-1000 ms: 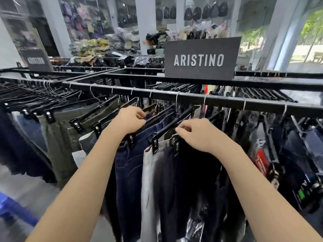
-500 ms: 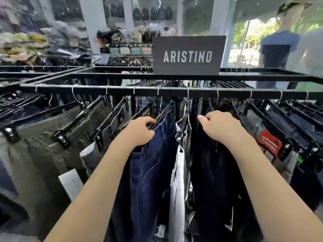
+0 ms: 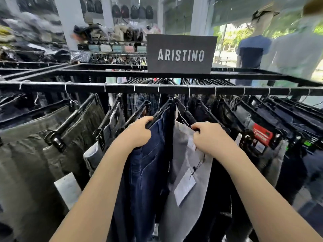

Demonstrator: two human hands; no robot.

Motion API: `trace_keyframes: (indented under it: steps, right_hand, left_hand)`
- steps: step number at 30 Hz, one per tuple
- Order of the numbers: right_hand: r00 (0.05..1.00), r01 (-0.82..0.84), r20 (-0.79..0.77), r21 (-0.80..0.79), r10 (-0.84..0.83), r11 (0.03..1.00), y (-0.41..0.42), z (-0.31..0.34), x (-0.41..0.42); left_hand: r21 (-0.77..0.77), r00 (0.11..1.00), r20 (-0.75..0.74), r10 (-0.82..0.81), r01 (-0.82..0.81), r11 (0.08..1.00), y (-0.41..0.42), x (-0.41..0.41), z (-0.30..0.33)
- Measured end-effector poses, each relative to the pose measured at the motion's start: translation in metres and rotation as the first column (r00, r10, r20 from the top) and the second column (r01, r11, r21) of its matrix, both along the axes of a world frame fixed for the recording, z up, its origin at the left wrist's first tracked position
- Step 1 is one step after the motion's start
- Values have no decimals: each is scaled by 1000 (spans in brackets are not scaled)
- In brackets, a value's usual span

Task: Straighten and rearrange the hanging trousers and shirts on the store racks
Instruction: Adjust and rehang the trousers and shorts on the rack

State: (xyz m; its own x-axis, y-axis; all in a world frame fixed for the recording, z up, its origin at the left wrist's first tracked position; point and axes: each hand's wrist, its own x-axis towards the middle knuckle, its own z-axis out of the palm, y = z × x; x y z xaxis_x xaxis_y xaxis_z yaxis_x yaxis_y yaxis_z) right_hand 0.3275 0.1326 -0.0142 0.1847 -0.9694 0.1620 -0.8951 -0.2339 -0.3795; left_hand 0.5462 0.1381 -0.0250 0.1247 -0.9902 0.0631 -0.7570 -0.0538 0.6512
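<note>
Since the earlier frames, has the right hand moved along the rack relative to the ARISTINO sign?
Yes. The right hand now grips a hanger below the sign's right half; earlier it sat under the sign's left edge.

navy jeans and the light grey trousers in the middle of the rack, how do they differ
The navy jeans are dark blue denim with visible seam stitching; the light grey trousers are pale, smooth cloth. The grey pair shows a paper tag; none shows on the navy pair. The left hand grips the navy pair's hanger, the right hand the grey pair's. Both hang side by side on black clip hangers from the same rail.
</note>
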Motion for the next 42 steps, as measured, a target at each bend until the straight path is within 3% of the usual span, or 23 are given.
trace_keyframes:
  steps: [6, 8, 9, 11, 13, 15, 18, 20, 22, 24, 28, 32, 36, 40, 42]
  right_hand:
    - [1000, 25, -12, 5, -25, 1000, -3, 3, -5]
    - [997, 38, -68, 4, -38, 999, -5, 1, -2]
    - [994, 50, -94, -26, -52, 998, -5, -1, 1]
    - [996, 40, -65, -203, -54, 978, -4, -3, 9]
    - [998, -26, 38, -368, 43, 929, 4, -3, 23]
    - [979, -121, 119, -300, 163, 946, 12, -2, 35]
    - [986, -146, 55, -141, 155, 979, 10, -7, 33]
    - [990, -99, 85, -156, 113, 983, 4, -8, 23]
    - [986, -74, 140, -145, 94, 987, 2, -8, 14]
    - [984, -74, 147, -147, 96, 986, -1, -7, 10]
    - [983, -55, 164, -129, 76, 990, -5, -9, 9]
    - [980, -51, 189, -84, 67, 995, -13, -11, 9]
    - [962, -33, 272, 136, -5, 990, -27, -3, 19]
    - [850, -162, 525, 321, -33, 933, -34, 9, 43]
    - [722, -231, 683, 393, -114, 890, -38, 6, 53]
  left_hand:
    - [-37, 997, -71, -35, 33, 999, -1, -9, -2]
    - [-5, 977, -201, -70, 70, 998, 0, -17, -1]
    - [38, 936, -343, -76, 95, 995, 0, -22, -1]
    - [133, 740, -672, -33, 164, 977, 2, -35, 0]
    - [132, 518, -855, -7, 231, 964, 2, -46, -1]
    - [105, 357, -934, 9, 250, 963, 0, -52, -8]
    - [126, 161, -982, 99, 172, 977, -2, -46, -17]
    - [158, 192, -971, 140, 80, 984, 0, -36, -23]
    - [206, 361, -910, 203, -30, 978, 0, -29, -30]
    - [237, 447, -852, 272, -134, 962, -1, -24, -34]
    - [247, 444, -827, 344, -262, 933, -7, -18, -33]
    - [251, 464, -819, 338, -240, 938, -8, -15, -39]
    - [259, 443, -833, 331, -217, 941, -9, -18, -40]
    - [235, 407, -863, 299, -201, 951, -11, -18, -41]
    - [206, 412, -872, 263, -176, 962, -12, -19, -44]
